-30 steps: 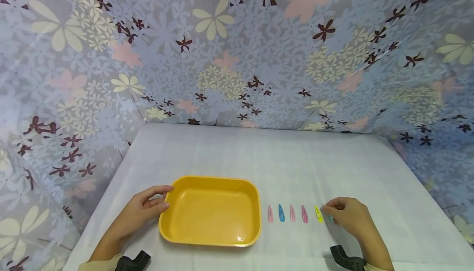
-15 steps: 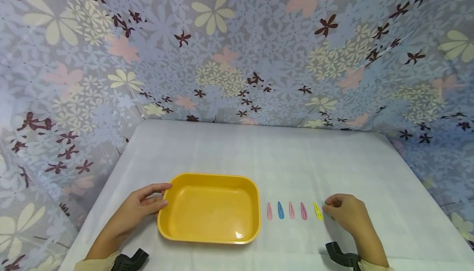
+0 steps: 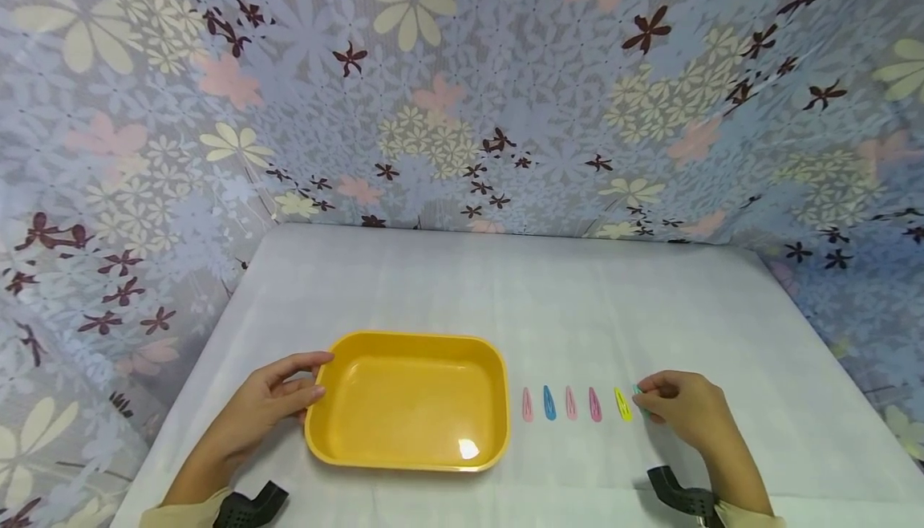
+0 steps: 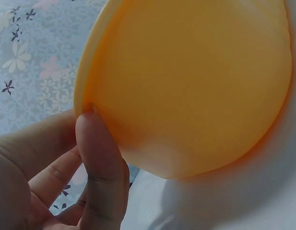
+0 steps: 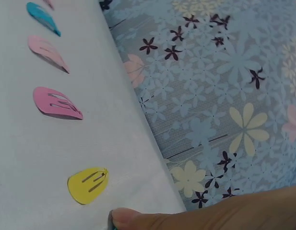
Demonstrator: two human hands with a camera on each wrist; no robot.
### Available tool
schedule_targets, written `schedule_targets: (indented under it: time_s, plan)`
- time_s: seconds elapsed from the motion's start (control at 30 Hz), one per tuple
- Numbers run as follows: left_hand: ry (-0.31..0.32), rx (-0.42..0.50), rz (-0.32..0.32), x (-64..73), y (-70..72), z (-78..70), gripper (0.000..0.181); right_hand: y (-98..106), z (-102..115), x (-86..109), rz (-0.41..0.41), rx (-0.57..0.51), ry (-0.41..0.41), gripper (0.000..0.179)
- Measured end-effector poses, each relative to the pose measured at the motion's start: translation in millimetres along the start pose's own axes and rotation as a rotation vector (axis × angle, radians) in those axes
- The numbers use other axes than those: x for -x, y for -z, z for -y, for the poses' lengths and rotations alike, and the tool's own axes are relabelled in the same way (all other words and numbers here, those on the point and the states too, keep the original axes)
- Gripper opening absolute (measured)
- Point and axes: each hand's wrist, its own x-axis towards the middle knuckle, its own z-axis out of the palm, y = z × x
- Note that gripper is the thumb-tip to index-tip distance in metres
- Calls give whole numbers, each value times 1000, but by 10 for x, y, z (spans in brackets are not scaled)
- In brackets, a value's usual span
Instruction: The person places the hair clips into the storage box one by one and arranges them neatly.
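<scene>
My left hand (image 3: 270, 396) holds the left rim of a yellow plastic tray (image 3: 498, 400), thumb and forefinger at its edge. In the left wrist view, the thumb lies against the tray's rim (image 4: 79, 81). My right hand (image 3: 682, 404) pinches a teal snap hair clip (image 3: 637, 390) at the right end of a row; the fingers hide most of it. To its left lie a yellow hair clip (image 3: 623, 404), a dark pink hair clip (image 3: 595, 404), a light pink hair clip (image 3: 571, 403), a blue hair clip (image 3: 549, 403) and another pink hair clip (image 3: 528, 404).
A white cloth (image 3: 563, 295) covers the table. Flower-patterned fabric (image 3: 447, 95) rises behind it and at both sides. Black wrist mounts (image 3: 253, 504) show below the hands.
The view has tilted slightly downward. My right fingers have closed on the teal clip, and it now stands a little farther from me at the fingertips. The left hand stays at the tray's rim.
</scene>
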Motion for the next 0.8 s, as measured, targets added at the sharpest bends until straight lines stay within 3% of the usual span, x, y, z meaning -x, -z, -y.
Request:
schedule_targets:
  time_s: [0.3,0.5,0.8]
  plan:
    - [17,4,-10,-8,-13,-19,52,3,-21,-21,4,-4,-30,22]
    - [-6,20,7,0,8,-6,51,-18,15,-6,-27,28,-10,18]
    - [10,28,6,1,-1,-2,52,19,-24,34,-52,81,33,16]
